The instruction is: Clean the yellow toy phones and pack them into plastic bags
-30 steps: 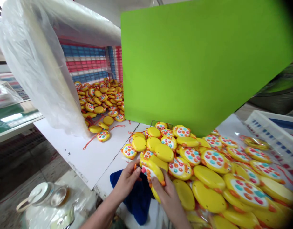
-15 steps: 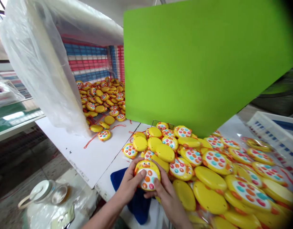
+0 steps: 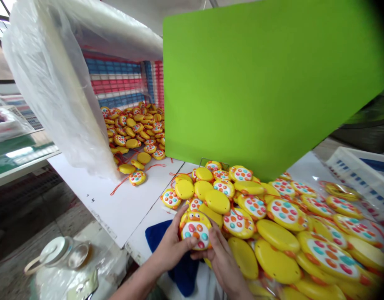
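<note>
Between my two hands is a yellow duck-shaped toy, its face and white panel of coloured buttons turned up toward me. My left hand is closed round its left side, with the thumb lying across the lower buttons. My right hand grips the right edge, fingers partly hidden behind the toy. Beneath the hands lies a dark blue cloth on the white tabletop. A large heap of the same duck toys spreads just right of my right hand, some with their plain yellow backs up.
A big green panel stands behind the heap. At the left, a plastic-draped crate lies on its side with more duck toys inside. A white basket is at the right; a lidded jar stands low at the left.
My left thumb has moved lower across the toy's buttons, and my right thumb has shifted from the buttons to the right edge. The toy stays in both hands, slightly turned.
</note>
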Motion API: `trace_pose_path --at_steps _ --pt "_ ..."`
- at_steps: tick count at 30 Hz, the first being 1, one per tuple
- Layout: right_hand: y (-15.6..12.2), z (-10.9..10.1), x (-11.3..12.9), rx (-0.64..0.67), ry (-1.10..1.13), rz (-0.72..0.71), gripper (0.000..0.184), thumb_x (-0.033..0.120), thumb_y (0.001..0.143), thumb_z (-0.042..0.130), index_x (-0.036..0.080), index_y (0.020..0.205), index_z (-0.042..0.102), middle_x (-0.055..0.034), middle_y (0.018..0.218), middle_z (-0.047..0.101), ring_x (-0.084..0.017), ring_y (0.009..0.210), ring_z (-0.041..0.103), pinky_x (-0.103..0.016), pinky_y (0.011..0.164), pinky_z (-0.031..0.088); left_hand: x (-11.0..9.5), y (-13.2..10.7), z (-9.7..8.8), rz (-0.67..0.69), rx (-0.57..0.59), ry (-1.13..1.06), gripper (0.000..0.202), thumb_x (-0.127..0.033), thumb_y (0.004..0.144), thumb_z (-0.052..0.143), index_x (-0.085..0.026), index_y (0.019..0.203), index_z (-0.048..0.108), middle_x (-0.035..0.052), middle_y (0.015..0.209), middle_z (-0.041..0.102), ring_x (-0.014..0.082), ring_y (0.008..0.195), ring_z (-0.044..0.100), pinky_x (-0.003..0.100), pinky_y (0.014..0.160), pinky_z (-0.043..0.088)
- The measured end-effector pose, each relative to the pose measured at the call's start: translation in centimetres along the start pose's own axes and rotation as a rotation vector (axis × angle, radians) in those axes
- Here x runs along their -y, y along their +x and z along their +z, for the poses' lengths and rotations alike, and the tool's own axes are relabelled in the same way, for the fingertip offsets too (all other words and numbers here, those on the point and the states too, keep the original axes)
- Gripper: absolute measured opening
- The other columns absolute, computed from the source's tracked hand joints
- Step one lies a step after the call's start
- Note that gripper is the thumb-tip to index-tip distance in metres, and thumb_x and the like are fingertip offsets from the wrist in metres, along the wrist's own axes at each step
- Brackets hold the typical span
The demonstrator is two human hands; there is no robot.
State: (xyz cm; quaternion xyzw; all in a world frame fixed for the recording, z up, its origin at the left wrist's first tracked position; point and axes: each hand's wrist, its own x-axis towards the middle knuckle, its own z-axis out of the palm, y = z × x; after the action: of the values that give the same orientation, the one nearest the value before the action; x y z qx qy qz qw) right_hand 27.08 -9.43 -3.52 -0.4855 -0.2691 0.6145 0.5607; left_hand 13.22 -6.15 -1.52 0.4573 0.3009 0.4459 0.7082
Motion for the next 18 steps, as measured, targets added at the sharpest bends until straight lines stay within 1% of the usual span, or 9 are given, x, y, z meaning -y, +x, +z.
trace_pose_path --at_steps 2,4,7,9,12,14,15,17,18 --pt "0.0 0.0 0.2 -0.014 -0.035 -0.011 0.066 0.059 0.078 0.059 0.024 0.133 0.045 -0.0108 0.112 0.064 -0.024 0.078 0.067 -0.036 0.055 0.059 0.1 0.0 0.0 -0.026 -0.051 -0.043 0.058 -0.042 0.081 0.064 -0.024 0.133 0.045 0.0094 0.129 0.054 0.0256 0.112 0.054 0.036 0.093 0.044" --pt "-0.2 0.3 0.4 -0.032 -0.116 -0.043 0.064 0.058 0.077 0.059 0.024 0.13 0.049 -0.01 0.115 0.063 -0.024 0.08 0.066 -0.033 0.053 0.059 0.5 0.0 -0.1 -0.05 -0.123 -0.08 0.047 -0.045 0.083 0.06 -0.022 0.124 0.053 0.0093 0.123 0.059 0.025 0.107 0.057 0.035 0.09 0.046" --pt "-0.7 1.0 0.7 -0.07 -0.237 -0.118 0.057 0.056 0.079 0.057 0.024 0.125 0.052 -0.0087 0.116 0.063 -0.025 0.088 0.065 -0.029 0.052 0.059 1.6 0.1 -0.1 -0.049 -0.207 -0.105 0.044 -0.045 0.079 0.066 -0.02 0.114 0.057 0.0087 0.112 0.064 0.0248 0.099 0.06 0.032 0.082 0.048" --pt "-0.9 1.4 0.8 -0.086 -0.273 -0.15 0.052 0.056 0.08 0.056 0.024 0.121 0.056 -0.0083 0.116 0.063 -0.026 0.093 0.063 -0.027 0.052 0.059 2.0 0.2 -0.2 -0.051 -0.236 -0.136 0.045 -0.044 0.076 0.068 -0.019 0.112 0.057 0.008 0.106 0.066 0.0243 0.096 0.061 0.031 0.079 0.049" --pt "-0.4 1.1 0.9 -0.04 -0.27 -0.1 0.05 0.055 0.08 0.056 0.024 0.119 0.056 -0.0082 0.112 0.066 -0.026 0.09 0.065 -0.028 0.051 0.059 1.8 0.7 -0.3 -0.077 -0.205 -0.152 0.041 -0.044 0.078 0.067 -0.019 0.109 0.057 0.007 0.102 0.067 0.023 0.093 0.062 0.032 0.08 0.049" --pt "0.5 0.3 1.3 0.007 -0.267 -0.042 0.051 0.055 0.079 0.057 0.023 0.12 0.055 -0.0085 0.112 0.066 -0.027 0.088 0.067 -0.032 0.053 0.06 1.3 1.2 -0.7 -0.085 -0.136 -0.08 0.039 -0.043 0.079 0.065 -0.019 0.109 0.058 0.0074 0.104 0.066 0.0222 0.093 0.061 0.033 0.082 0.049" --pt "1.0 -0.3 1.6 0.0 -0.268 -0.041 0.053 0.054 0.079 0.058 0.024 0.121 0.054 -0.009 0.115 0.064 -0.028 0.09 0.067 -0.033 0.056 0.061 1.0 1.5 -1.1 -0.073 -0.109 -0.007 0.04 -0.043 0.08 0.064 -0.019 0.112 0.057 0.0078 0.106 0.065 0.0217 0.093 0.061 0.033 0.081 0.049" --pt "1.9 -1.6 2.7 -0.103 -0.26 -0.123 0.057 0.054 0.079 0.059 0.026 0.128 0.05 -0.0094 0.127 0.057 -0.029 0.096 0.066 -0.036 0.065 0.061 0.4 2.2 -2.4 -0.002 -0.109 0.194 0.044 -0.045 0.083 0.059 -0.019 0.118 0.055 0.0095 0.112 0.062 0.0215 0.094 0.061 0.032 0.079 0.05" --pt "2.3 -2.2 3.4 -0.183 -0.247 -0.201 0.061 0.054 0.08 0.058 0.027 0.133 0.044 -0.0092 0.133 0.053 -0.029 0.1 0.065 -0.038 0.071 0.06 0.1 2.6 -3.4 0.053 -0.141 0.335 0.045 -0.046 0.085 0.056 -0.02 0.121 0.053 0.0102 0.115 0.06 0.0218 0.095 0.061 0.032 0.078 0.051"
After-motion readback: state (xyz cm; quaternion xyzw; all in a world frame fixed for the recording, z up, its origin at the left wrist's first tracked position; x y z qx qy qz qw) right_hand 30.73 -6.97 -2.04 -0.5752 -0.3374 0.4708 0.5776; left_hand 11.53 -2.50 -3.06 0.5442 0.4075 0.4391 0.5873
